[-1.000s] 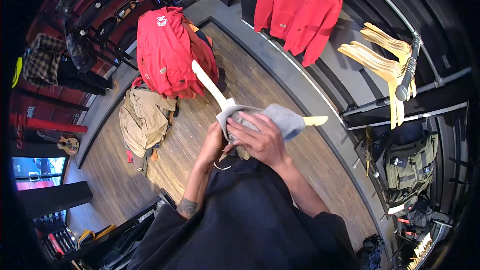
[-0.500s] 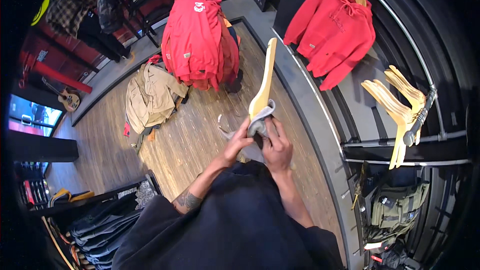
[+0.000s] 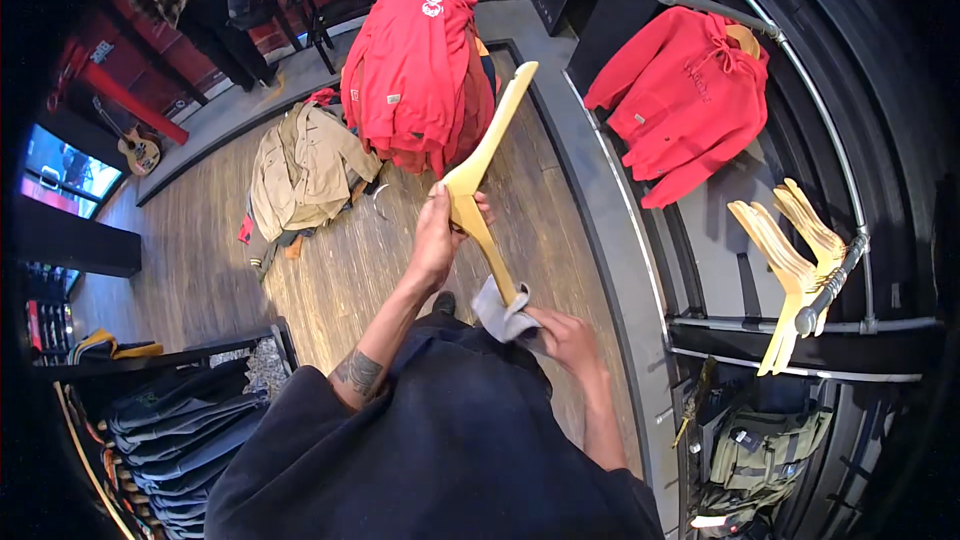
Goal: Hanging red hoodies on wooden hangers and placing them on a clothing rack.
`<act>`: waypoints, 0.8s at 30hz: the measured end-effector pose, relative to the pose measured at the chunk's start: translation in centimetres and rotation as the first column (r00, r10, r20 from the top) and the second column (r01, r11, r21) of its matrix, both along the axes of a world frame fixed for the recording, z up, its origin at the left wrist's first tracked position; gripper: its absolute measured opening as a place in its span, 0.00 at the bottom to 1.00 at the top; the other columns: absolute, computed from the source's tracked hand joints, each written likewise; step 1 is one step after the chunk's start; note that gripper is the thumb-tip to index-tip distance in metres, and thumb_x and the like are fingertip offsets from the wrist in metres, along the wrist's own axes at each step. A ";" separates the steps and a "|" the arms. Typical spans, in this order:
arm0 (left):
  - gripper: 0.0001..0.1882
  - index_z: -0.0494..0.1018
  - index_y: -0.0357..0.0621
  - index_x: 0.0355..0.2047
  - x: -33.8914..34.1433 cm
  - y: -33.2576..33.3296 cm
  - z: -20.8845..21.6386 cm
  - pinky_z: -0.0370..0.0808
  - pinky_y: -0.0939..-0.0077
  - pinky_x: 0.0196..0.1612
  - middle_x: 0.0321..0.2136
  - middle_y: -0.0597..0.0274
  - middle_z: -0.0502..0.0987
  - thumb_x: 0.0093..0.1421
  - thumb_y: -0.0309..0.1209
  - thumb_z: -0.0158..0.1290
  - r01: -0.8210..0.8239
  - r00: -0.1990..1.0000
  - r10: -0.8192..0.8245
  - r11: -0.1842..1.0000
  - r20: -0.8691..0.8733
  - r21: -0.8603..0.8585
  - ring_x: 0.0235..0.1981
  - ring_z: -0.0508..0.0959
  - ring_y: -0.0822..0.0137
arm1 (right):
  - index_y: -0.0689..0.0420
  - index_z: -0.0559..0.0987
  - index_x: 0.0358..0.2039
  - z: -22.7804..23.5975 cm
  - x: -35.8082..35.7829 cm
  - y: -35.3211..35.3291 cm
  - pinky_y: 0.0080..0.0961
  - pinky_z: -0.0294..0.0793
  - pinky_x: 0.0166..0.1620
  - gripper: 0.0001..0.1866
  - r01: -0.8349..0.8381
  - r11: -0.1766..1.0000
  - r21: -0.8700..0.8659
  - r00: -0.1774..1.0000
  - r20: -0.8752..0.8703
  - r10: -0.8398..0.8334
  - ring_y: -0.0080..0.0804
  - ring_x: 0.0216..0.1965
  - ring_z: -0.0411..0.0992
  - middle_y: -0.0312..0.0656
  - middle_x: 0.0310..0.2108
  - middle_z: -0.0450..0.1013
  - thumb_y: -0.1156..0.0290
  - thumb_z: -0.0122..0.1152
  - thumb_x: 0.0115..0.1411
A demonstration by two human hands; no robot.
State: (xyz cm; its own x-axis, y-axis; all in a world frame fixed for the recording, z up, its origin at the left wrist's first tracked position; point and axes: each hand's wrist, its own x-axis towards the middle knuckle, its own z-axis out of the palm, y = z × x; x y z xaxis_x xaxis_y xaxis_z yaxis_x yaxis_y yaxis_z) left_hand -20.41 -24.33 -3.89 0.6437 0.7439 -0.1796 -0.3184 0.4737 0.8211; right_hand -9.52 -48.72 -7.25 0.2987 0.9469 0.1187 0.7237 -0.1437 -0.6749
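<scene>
A pale wooden clothes hanger [image 3: 497, 137] slants across in front of me, its bare upper arm pointing away toward the red clothes. My left hand [image 3: 438, 235] is closed round the hanger near its middle. At the hanger's near end, a grey cloth [image 3: 500, 312] is wrapped round the wood. My right hand [image 3: 570, 342] is closed on that cloth, with part of it bunched in the fingers. The hanger's hook shows only as a thin curved glint left of the hand.
A heap of red sweatshirts [image 3: 410, 80] stands ahead, beside a pile with a tan shirt [image 3: 305, 165]. At right, a red hoodie [image 3: 690, 100] and several wooden hangers [image 3: 790, 260] hang on pipe rails above a green backpack [image 3: 770, 450]. Dark trousers [image 3: 190, 430] hang at lower left.
My left hand has shifted to the hanger's middle, and the hanger has tilted, showing more wood. My right hand and the cloth have moved down toward the near end.
</scene>
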 end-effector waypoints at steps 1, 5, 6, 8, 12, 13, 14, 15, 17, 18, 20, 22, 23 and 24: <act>0.27 0.63 0.36 0.53 0.0 0.3 -0.1 0.79 0.59 0.51 0.41 0.52 0.76 0.73 0.48 0.30 -0.018 1.000 0.018 1.000 -0.007 0.016 0.43 0.80 0.61 | 0.51 0.80 0.47 0.7 0.7 -0.6 0.33 0.79 0.42 0.21 -0.020 1.000 0.009 1.000 0.004 0.020 0.46 0.39 0.78 0.46 0.40 0.79 0.81 0.53 0.53; 0.27 0.64 0.41 0.51 0.2 1.1 -0.3 0.81 0.68 0.40 0.37 0.56 0.77 0.73 0.52 0.29 -0.033 0.997 0.038 0.997 -0.072 0.070 0.34 0.79 0.68 | 0.58 0.77 0.49 5.1 2.8 -0.3 0.33 0.75 0.42 0.18 0.423 0.898 0.125 0.888 -0.255 -0.383 0.47 0.39 0.78 0.54 0.40 0.77 0.80 0.51 0.57; 0.27 0.65 0.42 0.50 0.4 1.2 -0.2 0.79 0.72 0.36 0.34 0.57 0.77 0.73 0.52 0.29 -0.027 0.992 0.042 0.991 -0.118 0.131 0.31 0.78 0.70 | 0.62 0.76 0.47 6.6 3.2 0.4 0.32 0.73 0.44 0.16 0.533 0.819 0.212 0.837 -0.276 -0.473 0.44 0.41 0.77 0.53 0.40 0.77 0.79 0.49 0.60; 0.27 0.67 0.42 0.49 0.8 1.0 0.0 0.73 0.79 0.28 0.30 0.61 0.78 0.73 0.51 0.29 -0.020 0.983 0.060 0.975 -0.173 0.221 0.24 0.73 0.76 | 0.67 0.74 0.47 10.4 4.5 1.6 0.32 0.70 0.50 0.14 0.686 0.664 0.298 0.722 -0.392 -0.570 0.40 0.46 0.74 0.52 0.43 0.76 0.77 0.48 0.64; 0.26 0.67 0.40 0.49 1.2 -0.7 0.9 0.69 0.83 0.25 0.31 0.60 0.78 0.74 0.49 0.30 0.229 0.956 -0.178 0.950 -0.235 0.212 0.21 0.69 0.77 | 0.66 0.67 0.57 15.3 4.7 5.1 0.30 0.60 0.61 0.20 0.717 0.499 0.487 0.689 -0.384 -0.615 0.35 0.56 0.66 0.49 0.54 0.68 0.70 0.50 0.68; 0.26 0.67 0.40 0.49 1.2 -1.5 1.2 0.69 0.83 0.25 0.31 0.60 0.78 0.74 0.49 0.30 0.229 0.957 -0.178 0.948 -0.230 0.221 0.21 0.69 0.77 | 0.65 0.66 0.59 15.5 4.3 6.2 0.30 0.59 0.62 0.21 0.643 0.512 0.569 0.739 -0.285 -0.611 0.36 0.57 0.65 0.49 0.56 0.67 0.70 0.50 0.68; 0.27 0.68 0.39 0.49 1.2 -2.2 1.4 0.68 0.82 0.26 0.33 0.59 0.79 0.74 0.50 0.30 0.270 0.944 -0.231 0.951 -0.237 0.148 0.21 0.69 0.77 | 0.65 0.65 0.60 15.2 3.8 7.4 0.32 0.59 0.62 0.23 0.603 0.527 0.599 0.758 -0.225 -0.612 0.37 0.58 0.65 0.49 0.56 0.67 0.68 0.52 0.68; 0.28 0.68 0.39 0.49 1.2 -2.7 1.6 0.68 0.82 0.26 0.34 0.58 0.79 0.73 0.51 0.30 0.314 0.933 -0.293 0.946 -0.211 0.077 0.22 0.68 0.77 | 0.64 0.66 0.59 14.5 2.9 8.3 0.33 0.59 0.63 0.24 0.553 0.641 0.532 0.828 -0.269 -0.491 0.39 0.58 0.65 0.50 0.56 0.67 0.68 0.54 0.66; 0.25 0.69 0.38 0.50 1.0 -3.4 2.0 0.71 0.80 0.31 0.37 0.58 0.79 0.73 0.48 0.33 0.352 0.924 -0.342 0.935 -0.173 0.032 0.27 0.72 0.75 | 0.60 0.70 0.57 13.0 2.3 9.4 0.38 0.60 0.62 0.26 0.227 0.910 0.347 0.972 -0.138 -0.190 0.46 0.59 0.65 0.50 0.57 0.67 0.67 0.61 0.60; 0.24 0.69 0.38 0.51 0.9 -3.4 2.2 0.72 0.78 0.34 0.38 0.58 0.78 0.72 0.46 0.35 0.257 0.942 -0.235 0.964 -0.241 0.064 0.31 0.73 0.74 | 0.55 0.73 0.57 11.9 1.7 9.9 0.38 0.62 0.59 0.25 0.071 0.959 0.276 0.972 0.195 -0.128 0.47 0.57 0.66 0.47 0.59 0.67 0.64 0.60 0.58; 0.22 0.69 0.37 0.52 0.6 -3.2 2.4 0.73 0.73 0.42 0.43 0.61 0.77 0.70 0.43 0.40 0.256 0.943 -0.231 0.964 -0.239 0.079 0.42 0.73 0.71 | 0.52 0.73 0.58 9.7 0.7 11.1 0.38 0.63 0.57 0.25 0.068 0.954 0.291 0.908 0.379 -0.181 0.46 0.56 0.67 0.45 0.60 0.67 0.62 0.58 0.60; 0.22 0.70 0.38 0.51 0.3 -2.7 2.5 0.72 0.74 0.38 0.41 0.63 0.76 0.70 0.43 0.40 0.260 0.938 -0.239 0.964 -0.252 0.056 0.38 0.73 0.72 | 0.44 0.74 0.59 7.8 0.7 11.7 0.36 0.64 0.55 0.22 0.054 0.923 0.380 0.781 0.560 -0.276 0.41 0.54 0.68 0.41 0.61 0.67 0.59 0.52 0.64; 0.21 0.70 0.39 0.50 0.1 -2.6 2.5 0.72 0.75 0.34 0.39 0.65 0.76 0.70 0.44 0.40 0.281 0.923 -0.272 0.960 -0.274 -0.005 0.35 0.73 0.74 | 0.44 0.74 0.59 7.0 0.8 11.9 0.36 0.64 0.55 0.22 0.050 0.935 0.350 0.781 0.570 -0.255 0.41 0.54 0.68 0.41 0.61 0.67 0.59 0.52 0.64; 0.20 0.70 0.40 0.46 -0.1 -2.3 2.5 0.66 0.78 0.25 0.32 0.71 0.72 0.71 0.44 0.38 0.310 0.904 -0.291 0.951 -0.314 0.010 0.29 0.69 0.78 | 0.44 0.74 0.58 6.2 0.9 12.0 0.37 0.64 0.54 0.22 0.023 0.944 0.329 0.830 0.520 -0.201 0.41 0.53 0.69 0.40 0.60 0.67 0.58 0.52 0.64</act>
